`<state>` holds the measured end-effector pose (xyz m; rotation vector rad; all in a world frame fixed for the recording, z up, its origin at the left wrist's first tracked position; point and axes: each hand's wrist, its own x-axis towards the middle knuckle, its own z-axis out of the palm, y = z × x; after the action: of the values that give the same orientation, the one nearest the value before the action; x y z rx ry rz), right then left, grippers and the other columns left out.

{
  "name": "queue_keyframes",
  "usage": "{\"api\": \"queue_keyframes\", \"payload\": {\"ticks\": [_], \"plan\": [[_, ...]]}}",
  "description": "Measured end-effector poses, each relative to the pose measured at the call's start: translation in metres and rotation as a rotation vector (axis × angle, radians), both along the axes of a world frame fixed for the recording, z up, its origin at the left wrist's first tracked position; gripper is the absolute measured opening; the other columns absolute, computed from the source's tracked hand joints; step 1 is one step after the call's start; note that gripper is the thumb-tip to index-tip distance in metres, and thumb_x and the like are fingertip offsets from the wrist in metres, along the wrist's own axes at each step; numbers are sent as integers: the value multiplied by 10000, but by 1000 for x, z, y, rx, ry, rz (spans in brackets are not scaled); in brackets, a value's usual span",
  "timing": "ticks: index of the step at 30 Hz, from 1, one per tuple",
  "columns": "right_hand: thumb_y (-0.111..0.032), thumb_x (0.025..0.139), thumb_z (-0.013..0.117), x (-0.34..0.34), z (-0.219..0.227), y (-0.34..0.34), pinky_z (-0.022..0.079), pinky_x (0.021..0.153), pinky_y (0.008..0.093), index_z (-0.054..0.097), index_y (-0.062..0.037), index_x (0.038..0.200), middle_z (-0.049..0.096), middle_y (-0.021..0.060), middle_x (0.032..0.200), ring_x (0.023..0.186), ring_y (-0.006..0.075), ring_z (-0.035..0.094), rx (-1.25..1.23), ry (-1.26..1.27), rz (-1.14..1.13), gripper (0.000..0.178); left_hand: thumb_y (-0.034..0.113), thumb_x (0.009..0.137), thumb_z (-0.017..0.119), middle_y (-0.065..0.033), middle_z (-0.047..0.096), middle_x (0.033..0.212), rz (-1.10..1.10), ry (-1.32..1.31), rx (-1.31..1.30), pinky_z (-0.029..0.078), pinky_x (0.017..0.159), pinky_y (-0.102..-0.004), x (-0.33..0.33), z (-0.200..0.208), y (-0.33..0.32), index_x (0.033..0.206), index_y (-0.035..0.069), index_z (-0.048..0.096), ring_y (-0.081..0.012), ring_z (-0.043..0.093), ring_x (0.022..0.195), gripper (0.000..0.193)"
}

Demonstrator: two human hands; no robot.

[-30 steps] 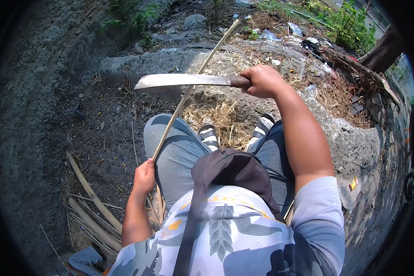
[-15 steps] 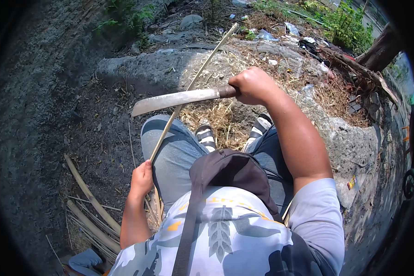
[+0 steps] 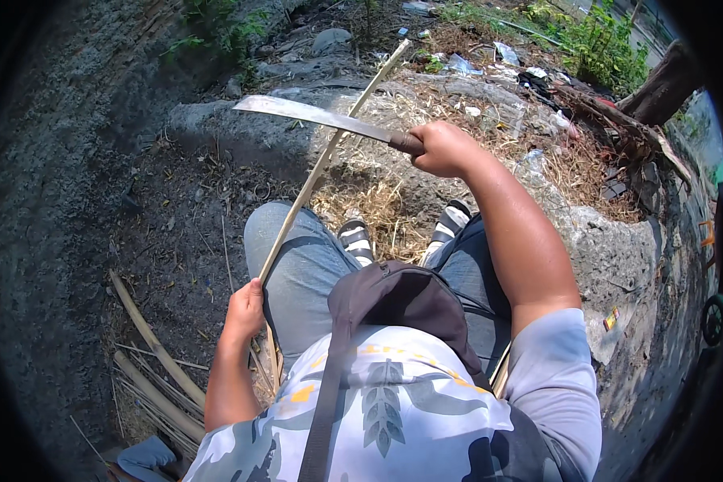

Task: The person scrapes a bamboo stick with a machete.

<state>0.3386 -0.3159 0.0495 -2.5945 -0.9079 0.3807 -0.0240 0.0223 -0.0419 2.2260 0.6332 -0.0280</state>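
As the left hand [image 3: 246,308] is gripping a pale woody strip [image 3: 312,186], the right hand [image 3: 444,150] is clasping a curved steel machete [image 3: 313,113], seemingly shaving, next needing steadiness.

A pale strip [image 3: 319,168] is gripped by the left hand [image 3: 246,305] and slanted past the left knee [image 3: 267,223]. A machete [image 3: 325,116] is held by its handle [image 3: 407,143] in the right hand [image 3: 443,150], its blade [image 3: 307,111] crossed over the strip. A dark bag [image 3: 402,305] is worn in front; curved poles [image 3: 154,337] are seen at lower left.
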Motion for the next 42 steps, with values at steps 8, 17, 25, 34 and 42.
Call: {"api": "queue_keyframes", "payload": {"ticks": [8, 17, 25, 34, 42], "plan": [[-192, 781, 695, -5, 0, 12, 574, 830, 465, 730, -141, 997, 743, 131, 917, 907, 341, 724, -80, -199, 67, 225, 446, 1101, 425, -135, 521, 635, 18, -47, 151, 427, 585, -390, -1, 11, -21, 866, -23, 596, -209, 506, 606, 552], [-201, 786, 657, 20, -15, -20, 541, 913, 467, 731, -87, 1046, 733, 186, 1047, 1024, 364, 699, -33, 47, -230, 293, 489, 1081, 433, -234, 583, 708, -38, 44, 242, 470, 637, -462, 7, 27, -19, 873, -8, 610, -434, 585, 666, 567], [-179, 719, 706, -12, -8, 18, 560, 788, 491, 706, -148, 898, 718, 128, 831, 847, 379, 701, -94, -286, 253, 182, 501, 1087, 424, -162, 574, 675, -32, 31, 143, 467, 628, -402, 6, 15, -8, 909, -12, 619, -258, 562, 624, 577], [-204, 753, 679, 48, -35, -48, 541, 812, 444, 719, -93, 997, 741, 156, 912, 875, 328, 716, 36, 72, -353, 271, 507, 1084, 424, -187, 607, 698, -48, 81, 178, 488, 653, -407, 14, 29, -15, 929, -11, 648, -280, 614, 654, 586], [-182, 754, 692, 21, -15, -20, 549, 825, 472, 724, -117, 987, 731, 166, 920, 904, 367, 704, 12, -68, -77, 244, 504, 1096, 406, -94, 526, 646, -47, 73, 60, 446, 611, -372, 15, 27, -7, 869, -28, 599, -171, 495, 631, 610]]}}
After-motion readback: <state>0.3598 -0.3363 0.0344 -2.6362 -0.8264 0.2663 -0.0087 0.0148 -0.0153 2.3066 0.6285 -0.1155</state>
